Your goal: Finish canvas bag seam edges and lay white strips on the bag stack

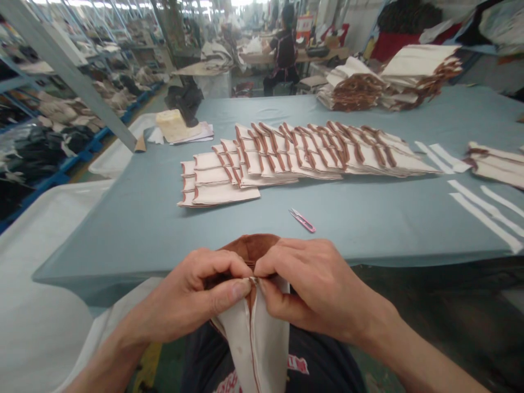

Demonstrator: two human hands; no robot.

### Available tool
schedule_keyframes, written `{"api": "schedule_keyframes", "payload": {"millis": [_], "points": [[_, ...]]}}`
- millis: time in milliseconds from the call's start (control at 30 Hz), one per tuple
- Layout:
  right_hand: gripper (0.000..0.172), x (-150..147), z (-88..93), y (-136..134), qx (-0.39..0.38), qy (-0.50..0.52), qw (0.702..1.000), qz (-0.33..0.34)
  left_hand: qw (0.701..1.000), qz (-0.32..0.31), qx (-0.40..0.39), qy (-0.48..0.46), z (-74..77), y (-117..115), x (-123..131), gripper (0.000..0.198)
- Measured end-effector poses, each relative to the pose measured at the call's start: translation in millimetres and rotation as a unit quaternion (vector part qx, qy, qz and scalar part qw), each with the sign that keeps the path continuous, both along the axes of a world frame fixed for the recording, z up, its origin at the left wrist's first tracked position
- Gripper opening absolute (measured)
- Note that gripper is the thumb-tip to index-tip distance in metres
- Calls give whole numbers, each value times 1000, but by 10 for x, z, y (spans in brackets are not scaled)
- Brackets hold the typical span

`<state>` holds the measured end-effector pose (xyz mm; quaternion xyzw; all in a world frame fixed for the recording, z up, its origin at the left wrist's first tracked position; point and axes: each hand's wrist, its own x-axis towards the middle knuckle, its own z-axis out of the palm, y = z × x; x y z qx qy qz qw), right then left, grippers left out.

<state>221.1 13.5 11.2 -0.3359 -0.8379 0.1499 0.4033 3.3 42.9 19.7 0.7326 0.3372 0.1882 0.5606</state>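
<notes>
A cream fabric piece with a brown inner side (270, 338) hangs over my lap, just off the table's front edge. My left hand (192, 295) pinches its upper edge between thumb and fingers. Close beside it, my right hand (307, 284) grips the same edge, the two sets of fingertips almost meeting at the seam. Below them a brown-lined slit runs down the cream cloth. Beyond the hands lies a pair of pink-handled thread snips (303, 220). My fingertips hide the exact spot being pinched.
Overlapping cream and brown fabric pieces (286, 158) lie in a row across the blue-grey table (135, 218). White strips (483, 207) are at the right. Stacked pieces (352, 87) stand at the back. A yellowish block (176, 125) sits far left; a person (284, 52) sits beyond.
</notes>
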Motion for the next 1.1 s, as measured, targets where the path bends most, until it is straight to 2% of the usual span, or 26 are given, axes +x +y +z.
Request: {"api": "schedule_keyframes", "payload": {"millis": [100, 200, 267, 400, 500, 600, 700, 800, 933, 1100], "points": [[14, -37, -59, 21, -84, 48, 995, -5, 1000, 17, 2, 4, -6, -21, 57, 20], [11, -65, -140, 36, -189, 82, 978, -19, 999, 39, 13, 9, -44, -51, 112, 16], [10, -71, -176, 32, -225, 88, 970, -25, 999, 49, 11, 14, -84, -70, 125, 14], [11, -56, -168, 10, -204, 74, 976, 0, 998, 49, 25, 42, -134, -72, 91, 15], [13, -46, -131, 14, -183, 65, 981, 19, 991, 38, 87, 92, -75, -43, 64, 11], [10, -38, -102, 29, -219, 72, 973, 21, 978, 19, 168, 120, 51, -23, 82, 13], [4, -15, -65, 44, -274, 79, 958, 19, 971, 9, 213, 105, 152, -28, 140, 17], [10, 16, -10, 65, -276, 30, 961, 5, 970, 14, 223, 97, 176, -31, 190, 20], [4, 41, 42, 104, -231, -47, 971, -25, 973, 31, 205, 100, 147, -14, 195, 19], [9, 25, 5, 118, -245, -30, 969, -1, 974, 16, 187, 125, 119, -8, 141, 16]]}}
